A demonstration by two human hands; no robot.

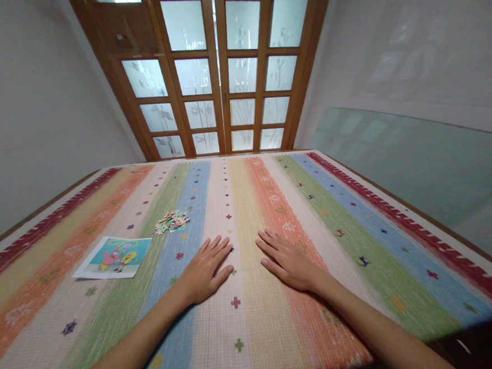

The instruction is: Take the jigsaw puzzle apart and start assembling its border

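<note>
Left hand and right hand flat on a striped cloth.
Both are bare, palms down, apart from each other. Beyond and left of the left hand sits a heap of puzzle pieces; farther left, near it, lies a cartoon picture. Paned wooden doors stand past the cloth.

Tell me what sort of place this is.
Probably a room in a home: wooden doors with translucent panes stand at the far end, a striped, patterned cover lies in front, and a pile of puzzle pieces sits near a cartoon picture.
</note>
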